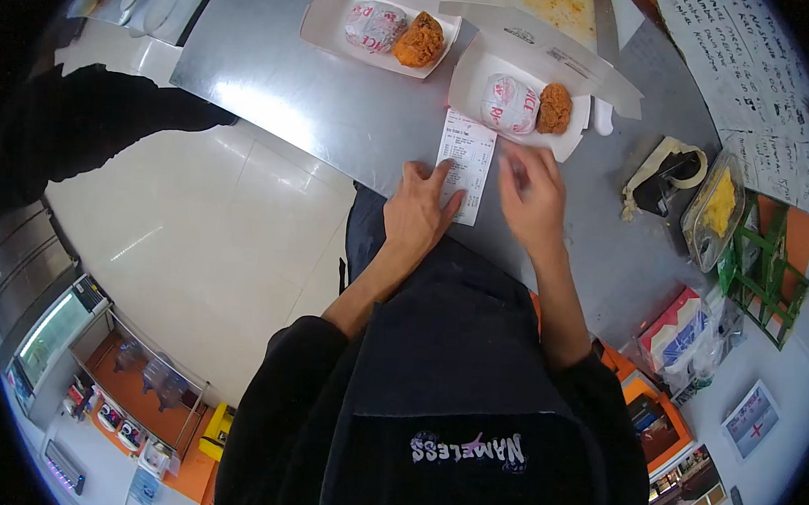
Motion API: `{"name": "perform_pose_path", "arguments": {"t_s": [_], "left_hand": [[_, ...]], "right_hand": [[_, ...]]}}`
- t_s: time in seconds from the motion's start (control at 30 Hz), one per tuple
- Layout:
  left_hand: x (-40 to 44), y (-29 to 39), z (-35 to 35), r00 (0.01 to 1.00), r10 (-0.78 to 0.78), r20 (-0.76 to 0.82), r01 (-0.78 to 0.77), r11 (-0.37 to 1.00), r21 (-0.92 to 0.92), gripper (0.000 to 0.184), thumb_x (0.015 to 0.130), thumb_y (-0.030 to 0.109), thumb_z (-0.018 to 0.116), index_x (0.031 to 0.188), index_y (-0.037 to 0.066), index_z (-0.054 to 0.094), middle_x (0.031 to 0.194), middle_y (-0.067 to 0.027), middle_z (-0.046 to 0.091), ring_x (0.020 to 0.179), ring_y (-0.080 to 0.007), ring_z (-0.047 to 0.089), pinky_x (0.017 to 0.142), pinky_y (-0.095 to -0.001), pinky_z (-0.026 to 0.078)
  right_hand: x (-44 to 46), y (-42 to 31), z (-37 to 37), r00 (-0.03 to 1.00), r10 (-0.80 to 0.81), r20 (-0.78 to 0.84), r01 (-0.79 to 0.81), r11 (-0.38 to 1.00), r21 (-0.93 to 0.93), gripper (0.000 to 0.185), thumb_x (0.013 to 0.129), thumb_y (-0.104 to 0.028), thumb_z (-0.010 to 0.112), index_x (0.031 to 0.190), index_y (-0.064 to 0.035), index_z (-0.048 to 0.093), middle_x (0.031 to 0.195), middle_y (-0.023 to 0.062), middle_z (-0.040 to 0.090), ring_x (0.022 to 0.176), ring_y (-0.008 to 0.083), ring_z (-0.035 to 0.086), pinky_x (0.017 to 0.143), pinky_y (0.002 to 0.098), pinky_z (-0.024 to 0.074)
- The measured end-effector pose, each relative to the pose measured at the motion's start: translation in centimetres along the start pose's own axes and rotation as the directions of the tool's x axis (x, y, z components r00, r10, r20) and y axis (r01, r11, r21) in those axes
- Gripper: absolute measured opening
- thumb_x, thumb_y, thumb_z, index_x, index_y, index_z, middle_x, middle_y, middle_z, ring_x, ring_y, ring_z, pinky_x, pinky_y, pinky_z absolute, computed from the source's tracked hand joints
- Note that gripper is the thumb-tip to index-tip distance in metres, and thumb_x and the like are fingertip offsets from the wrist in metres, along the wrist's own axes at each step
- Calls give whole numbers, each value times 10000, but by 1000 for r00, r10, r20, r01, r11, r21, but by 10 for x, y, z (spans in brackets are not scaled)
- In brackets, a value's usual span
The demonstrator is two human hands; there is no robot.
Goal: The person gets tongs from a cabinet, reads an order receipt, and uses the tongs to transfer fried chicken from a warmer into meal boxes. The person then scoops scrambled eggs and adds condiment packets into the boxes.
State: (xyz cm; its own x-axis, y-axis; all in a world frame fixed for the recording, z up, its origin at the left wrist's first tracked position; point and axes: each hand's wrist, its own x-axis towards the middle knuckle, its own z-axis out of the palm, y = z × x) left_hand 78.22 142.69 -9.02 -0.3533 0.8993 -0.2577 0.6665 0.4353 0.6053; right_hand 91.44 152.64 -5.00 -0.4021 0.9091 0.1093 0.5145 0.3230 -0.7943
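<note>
A printed paper receipt [469, 146] lies on the steel counter, its top end against an open white food box [572, 150]. My left hand [413, 207] rests on the receipt's left side, index finger and thumb apart on the paper. Just right of the receipt is my right hand [534, 191], with curled fingers smeared by motion below the box's front edge; whether they hold anything is unclear. In that box sit a paper-wrapped round bundle [509, 104] and a fried chicken piece [555, 109].
A second open box [323, 20] holds another wrapped bundle [374, 26] and chicken piece [420, 41]. At right stand a tape roll [690, 167], a clear container of yellow food [720, 207] and a green rack [770, 262]. Another person's dark-clothed leg [128, 115] shows at left.
</note>
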Motion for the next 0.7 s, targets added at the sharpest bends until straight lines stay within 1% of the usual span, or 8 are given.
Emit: {"name": "perform_pose_path", "arguments": {"t_s": [0.13, 0.2, 0.3, 0.37, 0.43, 0.53, 0.63, 0.7], "left_hand": [[-4, -6, -4, 998, 59, -8, -59, 998, -8, 516, 800, 309, 690, 1254, 146, 506, 1107, -191, 508, 919, -371, 583, 732, -424, 516], [-10, -13, -7, 994, 87, -63, -93, 991, -93, 489, 815, 268, 675, 1244, 105, 507, 1125, -200, 503, 945, -374, 569, 762, -409, 512], [-13, -36, -13, 973, 180, -141, -196, 975, -106, 397, 829, 170, 627, 1185, 32, 519, 1132, -200, 505, 959, -373, 554, 783, -442, 491], [-15, -48, -19, 966, 215, -144, -238, 957, -169, 362, 841, 128, 596, 1177, 18, 516, 1144, -197, 516, 968, -359, 553, 818, -421, 472], [-17, -42, -31, 990, 125, -57, -136, 954, -268, 333, 845, 82, 586, 1167, 19, 528, 1120, -178, 524, 957, -300, 548, 800, -380, 461], [-14, -43, -37, 968, 234, -92, -249, 945, -211, 326, 851, 60, 577, 1171, 27, 529, 1124, -164, 499, 937, -275, 538, 763, -366, 468], [-17, -20, -42, 966, 236, -107, -255, 942, -220, 329, 845, 20, 566, 1171, 29, 523, 1134, -162, 490, 933, -265, 532, 748, -347, 470], [-17, -11, -36, 943, 306, -129, -329, 914, -239, 335, 839, -28, 539, 1168, 26, 518, 1133, -157, 483, 918, -251, 530, 732, -334, 472]], "right_hand": [[-104, 22, -31, 802, 467, 371, -566, 794, 222, 190, 885, -117, 623, 1044, -13, 630, 889, 86, 665, 809, 116, 611, 686, 261, 483], [-155, 32, -45, 650, 548, 526, -606, 792, -75, 195, 889, -137, 620, 1042, -17, 636, 919, 88, 673, 814, 118, 616, 703, 269, 487], [-202, 27, -43, 683, 648, 336, -724, 662, 194, 205, 900, -168, 619, 1042, -24, 649, 847, 52, 676, 724, 129, 606, 650, 277, 474], [-212, 16, -44, 711, 628, 315, -588, 777, -222, 217, 893, -219, 616, 977, -26, 666, 845, 99, 674, 762, 168, 638, 678, 300, 490], [-215, -3, -53, 608, 727, 318, -729, 670, -141, 241, 891, -241, 603, 905, -10, 671, 797, 132, 648, 764, 200, 648, 685, 311, 495], [-242, 7, -67, 682, 649, 335, -512, 752, -414, 205, 889, -199, 597, 917, -3, 654, 785, 108, 651, 753, 193, 652, 678, 312, 503], [-254, 63, -119, 598, 792, 125, -801, 593, 75, 196, 883, -165, 588, 961, 11, 626, 777, 89, 648, 680, 145, 636, 654, 316, 509], [-248, 117, -176, 658, 740, -141, -724, 673, 153, 204, 889, -167, 582, 989, 9, 606, 785, 74, 645, 607, 104, 605, 567, 295, 506]]}}
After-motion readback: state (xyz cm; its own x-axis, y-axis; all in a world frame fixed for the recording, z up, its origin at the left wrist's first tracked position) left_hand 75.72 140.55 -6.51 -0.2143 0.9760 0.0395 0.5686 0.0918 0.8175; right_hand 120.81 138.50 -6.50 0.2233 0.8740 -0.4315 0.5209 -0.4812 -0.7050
